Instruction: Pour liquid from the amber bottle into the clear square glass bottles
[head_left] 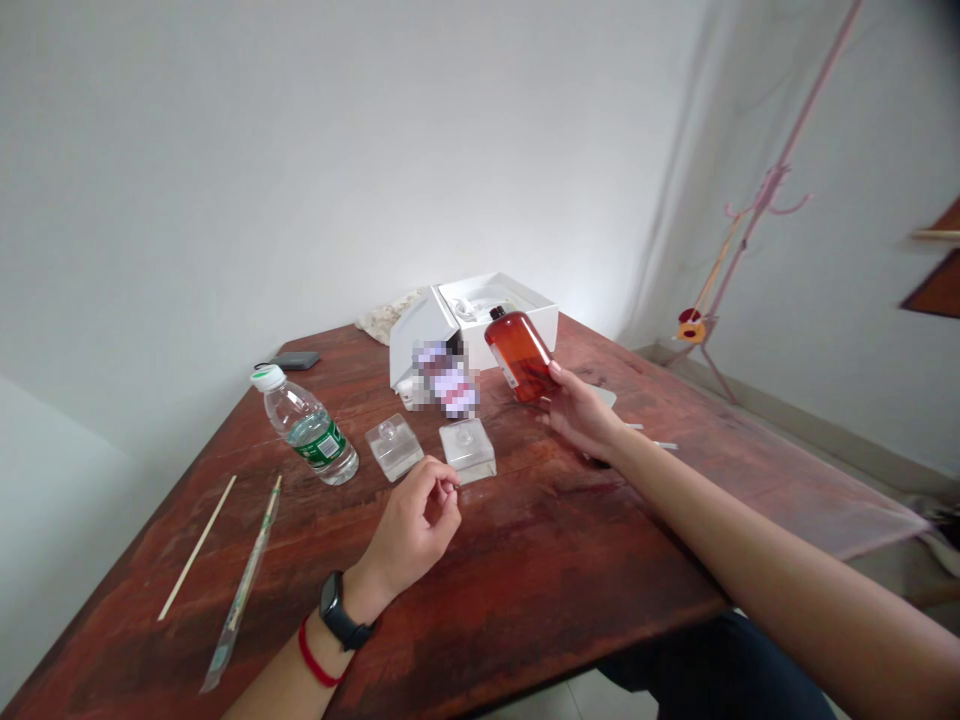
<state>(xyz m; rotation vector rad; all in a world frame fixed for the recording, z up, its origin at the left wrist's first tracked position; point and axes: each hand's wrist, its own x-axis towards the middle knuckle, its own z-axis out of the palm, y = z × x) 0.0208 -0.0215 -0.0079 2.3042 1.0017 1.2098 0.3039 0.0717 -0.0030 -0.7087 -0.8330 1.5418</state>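
My right hand [581,412] holds an amber bottle [519,355] with a dark cap, tilted above the wooden table [540,560] in front of the white box. My left hand [416,525] rests on the table with its fingers curled in a pinch, just in front of two clear square glass bottles [394,446] [468,448]. What the fingertips pinch, if anything, is too small to make out. A black watch and a red band sit on my left wrist.
A plastic water bottle [307,427] lies tilted at the left. Two thin sticks [196,548] [244,585], one in a clear wrapper, lie near the left edge. An open white box [480,315] and a dark device [294,360] sit at the back. A pink stand [750,215] leans in the corner.
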